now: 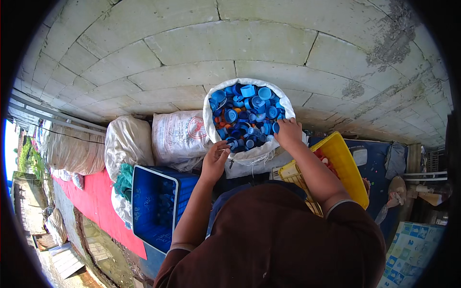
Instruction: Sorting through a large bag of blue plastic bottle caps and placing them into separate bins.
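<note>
An open white woven sack (284, 95) with a rolled rim stands before me, filled with plastic bottle caps (248, 115), mostly blue with some orange ones among them. At the sack's right edge, my right hand (289, 132) has its fingers on a blue cap (276, 127). My left hand (215, 160) is at the lower left rim, fingers apart and curled beside the caps; nothing plainly shows in it. Left of my left arm, a blue plastic crate (155, 230) holds dark blue caps. A yellow plastic crate (351, 169) with red pieces in it leans to the right of my right arm.
A pale block wall (230, 43) rises behind the sack. Stuffed sacks (129, 144) stand along it at the left, one printed sack (176, 136) touching the open one. A red sheet (93, 194) covers ground at the left. Plastic bags (396, 194) lie at the far right.
</note>
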Demonstrator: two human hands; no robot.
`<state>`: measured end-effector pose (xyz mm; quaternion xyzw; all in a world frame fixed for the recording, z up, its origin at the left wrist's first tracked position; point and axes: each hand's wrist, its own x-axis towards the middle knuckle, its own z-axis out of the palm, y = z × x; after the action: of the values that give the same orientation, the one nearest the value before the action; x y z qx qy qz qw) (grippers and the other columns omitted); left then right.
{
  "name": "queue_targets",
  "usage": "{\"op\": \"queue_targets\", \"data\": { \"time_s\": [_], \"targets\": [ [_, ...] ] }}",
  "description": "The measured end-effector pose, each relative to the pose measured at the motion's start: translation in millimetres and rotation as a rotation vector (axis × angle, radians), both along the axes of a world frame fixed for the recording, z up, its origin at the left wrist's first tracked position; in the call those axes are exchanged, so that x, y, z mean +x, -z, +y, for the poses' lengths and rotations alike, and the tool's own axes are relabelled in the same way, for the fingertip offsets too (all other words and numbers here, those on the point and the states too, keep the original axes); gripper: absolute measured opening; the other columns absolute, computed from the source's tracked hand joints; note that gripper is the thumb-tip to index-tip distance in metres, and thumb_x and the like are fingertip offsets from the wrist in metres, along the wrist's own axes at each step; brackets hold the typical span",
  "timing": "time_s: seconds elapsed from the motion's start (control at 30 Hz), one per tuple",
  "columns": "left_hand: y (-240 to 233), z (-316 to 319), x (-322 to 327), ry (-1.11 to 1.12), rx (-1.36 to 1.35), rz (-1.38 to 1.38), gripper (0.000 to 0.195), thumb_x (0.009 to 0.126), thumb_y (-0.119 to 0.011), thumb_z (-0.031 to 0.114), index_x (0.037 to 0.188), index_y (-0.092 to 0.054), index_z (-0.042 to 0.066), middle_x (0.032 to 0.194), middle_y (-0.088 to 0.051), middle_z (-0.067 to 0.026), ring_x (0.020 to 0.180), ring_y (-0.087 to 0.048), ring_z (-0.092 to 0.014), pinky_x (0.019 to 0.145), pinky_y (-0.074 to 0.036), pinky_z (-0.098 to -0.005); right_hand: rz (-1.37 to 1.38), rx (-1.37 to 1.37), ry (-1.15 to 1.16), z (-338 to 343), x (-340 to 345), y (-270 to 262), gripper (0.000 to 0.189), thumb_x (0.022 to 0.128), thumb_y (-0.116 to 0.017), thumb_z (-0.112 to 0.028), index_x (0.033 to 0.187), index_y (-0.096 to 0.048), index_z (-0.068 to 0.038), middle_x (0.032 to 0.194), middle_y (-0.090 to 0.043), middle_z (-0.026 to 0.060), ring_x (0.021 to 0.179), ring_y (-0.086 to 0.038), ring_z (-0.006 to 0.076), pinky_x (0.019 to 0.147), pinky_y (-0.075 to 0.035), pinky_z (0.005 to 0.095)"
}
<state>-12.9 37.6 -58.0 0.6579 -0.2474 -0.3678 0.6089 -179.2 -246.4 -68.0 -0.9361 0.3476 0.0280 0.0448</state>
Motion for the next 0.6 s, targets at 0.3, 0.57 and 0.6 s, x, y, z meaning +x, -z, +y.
{"op": "queue_targets", "data": {
  "time_s": [0.3, 0.57, 0.6],
  "targets": [
    [-5.0, -12.5, -9.2, 0.018, 0.028, -0.003, 0.040, 0.105, -0.064, 0.012, 0.142, -0.056, -0.001, 0.127, -0.069, -0.0131, 0.112, -0.067, -0.017, 0.099, -0.052, -0.0304, -0.291, 0.143, 0.014, 1.9, 0.7, 4.8, 0.051, 0.082, -0.077, -0.025, 0.131, -0.069, -0.014, 0.112, -0.076, 0.0067, 0.111, -0.063, 0.0276, 0.099, -0.046, 0.0496],
    [-3.6, -10.0, -8.1, 0.010, 0.038, 0.012, 0.039, 0.106, -0.065, 0.012, 0.141, -0.057, -0.002, 0.126, -0.070, -0.0129, 0.111, -0.067, -0.017, 0.098, -0.052, -0.0295, -0.433, 0.424, -0.285, 18.6, 12.6, -9.3, 0.035, 0.086, -0.074, -0.020, 0.119, -0.074, -0.012, 0.117, -0.075, 0.0050, 0.113, -0.062, 0.0290, 0.099, -0.048, 0.0463],
    [-4.4, -9.5, -7.6, 0.011, 0.039, 0.009, 0.039, 0.106, -0.065, 0.012, 0.141, -0.057, -0.002, 0.126, -0.070, -0.0129, 0.111, -0.067, -0.017, 0.098, -0.052, -0.0295, -0.491, 0.346, -0.221, 11.3, 16.6, -4.5, 0.034, 0.086, -0.074, -0.020, 0.119, -0.074, -0.012, 0.116, -0.075, 0.0054, 0.113, -0.061, 0.0292, 0.099, -0.049, 0.0452]
  ]
}}
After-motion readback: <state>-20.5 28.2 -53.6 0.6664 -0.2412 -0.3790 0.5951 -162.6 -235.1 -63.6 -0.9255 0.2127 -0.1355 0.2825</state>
